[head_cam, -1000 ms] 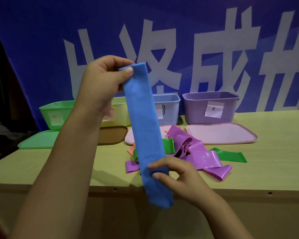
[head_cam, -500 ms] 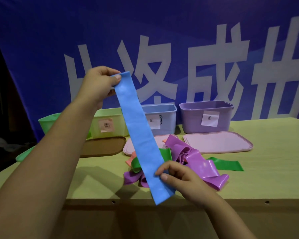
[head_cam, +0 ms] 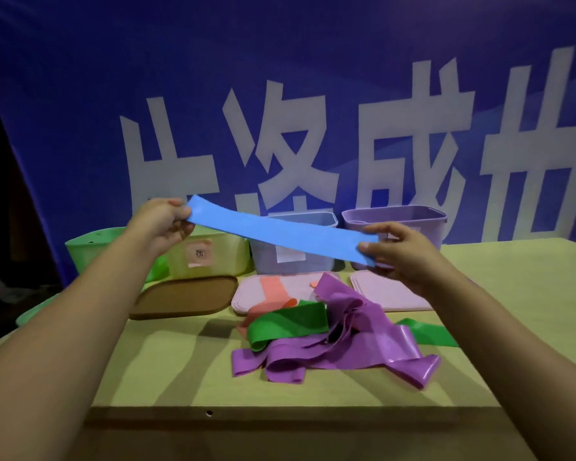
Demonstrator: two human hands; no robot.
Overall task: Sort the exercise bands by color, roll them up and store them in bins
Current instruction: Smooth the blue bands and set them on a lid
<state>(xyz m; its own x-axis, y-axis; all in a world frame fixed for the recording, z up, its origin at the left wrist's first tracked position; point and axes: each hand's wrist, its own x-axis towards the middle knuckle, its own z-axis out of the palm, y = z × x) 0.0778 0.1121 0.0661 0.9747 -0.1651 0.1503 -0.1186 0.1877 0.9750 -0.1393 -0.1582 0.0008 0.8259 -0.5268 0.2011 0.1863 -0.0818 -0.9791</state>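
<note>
A blue band [head_cam: 280, 232] is stretched almost level in the air in front of the bins. My left hand [head_cam: 162, 226] pinches its left end and my right hand [head_cam: 403, 252] pinches its right end. Below, a heap on the table holds purple bands [head_cam: 353, 347], a green band [head_cam: 288, 322], a second green band [head_cam: 429, 334] and an orange band [head_cam: 273, 294]. Behind stand a green bin [head_cam: 94, 244], a yellow bin [head_cam: 220, 254], a blue bin [head_cam: 296, 262] and a purple bin [head_cam: 409, 217].
Flat lids lie in front of the bins: a brown lid [head_cam: 183, 296], a pink lid [head_cam: 246, 294], another pink lid [head_cam: 386, 291] and a green lid [head_cam: 34, 314] at the left edge. The table's front edge [head_cam: 280, 409] is near me. A blue banner fills the background.
The blue band has swung from hanging nearly upright to almost level. My right hand rose with the lower end up to the right; my left hand dropped lower.
</note>
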